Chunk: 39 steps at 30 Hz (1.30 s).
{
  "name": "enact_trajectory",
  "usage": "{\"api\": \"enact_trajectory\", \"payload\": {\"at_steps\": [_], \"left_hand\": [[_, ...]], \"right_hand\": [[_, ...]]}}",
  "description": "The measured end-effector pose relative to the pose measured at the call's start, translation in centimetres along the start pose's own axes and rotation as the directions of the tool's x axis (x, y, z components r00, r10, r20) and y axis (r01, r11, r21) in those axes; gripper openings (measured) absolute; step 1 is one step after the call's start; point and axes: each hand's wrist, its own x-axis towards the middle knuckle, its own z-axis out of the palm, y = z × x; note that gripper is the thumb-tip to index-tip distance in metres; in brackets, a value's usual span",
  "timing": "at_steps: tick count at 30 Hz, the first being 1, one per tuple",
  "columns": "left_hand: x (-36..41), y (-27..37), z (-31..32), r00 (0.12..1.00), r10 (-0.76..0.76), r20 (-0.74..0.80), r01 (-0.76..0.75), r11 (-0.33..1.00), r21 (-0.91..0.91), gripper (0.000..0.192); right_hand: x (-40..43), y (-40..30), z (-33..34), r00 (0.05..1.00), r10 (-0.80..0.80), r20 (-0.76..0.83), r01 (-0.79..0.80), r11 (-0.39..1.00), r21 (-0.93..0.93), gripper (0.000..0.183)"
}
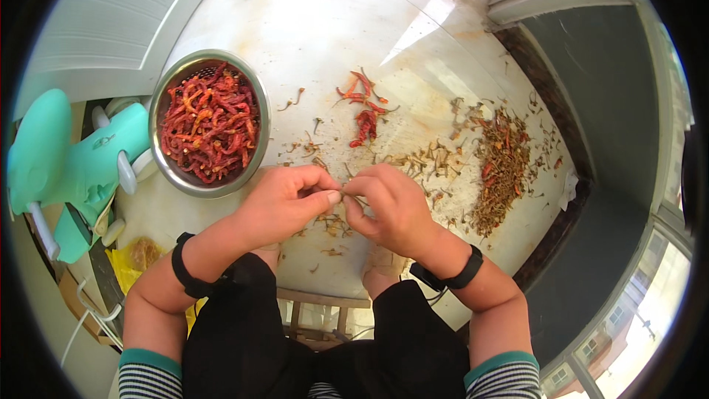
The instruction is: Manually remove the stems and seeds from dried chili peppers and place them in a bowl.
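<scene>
My left hand [291, 199] and my right hand [390, 205] meet above the pale floor, fingertips almost touching. Between them is a thin brownish chili stem [342, 192], pinched by both; the fingers hide most of it, and I cannot tell whether any pod is attached. Just beyond the hands lies a small group of dried red chilies [365, 124]. To the left, a round metal colander [264, 127] holds a heap of red chilies [210, 122]. Loose stems [435, 160] are scattered around and under my hands.
A large heap of stems [501, 172] with some red bits lies at right, near the dark-edged door frame [581, 122]. A turquoise plastic item with grey handles [99, 149] stands left. A yellow plastic bag [124, 266] sits by my left arm. My feet [382, 271] rest below my hands.
</scene>
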Motion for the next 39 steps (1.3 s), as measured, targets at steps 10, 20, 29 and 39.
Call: {"api": "enact_trajectory", "payload": {"at_steps": [10,20,29,39], "left_hand": [[-0.3,0.4,0.0,1.000,-0.019,0.020,0.019,0.999,0.028,0.009],[-0.3,0.0,0.5,0.990,0.134,-0.046,-0.123,0.973,0.194,0.009],[-0.2,0.3,0.9,0.859,0.509,0.054,-0.396,0.592,0.702,0.007],[0.1,0.3,-1.5,0.996,-0.016,0.090,0.027,0.992,-0.122,0.020]], "right_hand": [[-0.6,0.6,0.6,0.949,-0.313,0.032,0.309,0.905,-0.291,0.020],[-0.8,0.6,1.0,0.944,-0.309,0.114,0.329,0.888,-0.322,0.019],[-0.1,0.4,0.1,0.929,-0.247,0.277,0.334,0.883,-0.331,0.018],[-1.1,5.4,-2.8,0.961,0.271,0.052,-0.244,0.923,-0.297,0.012]]}}
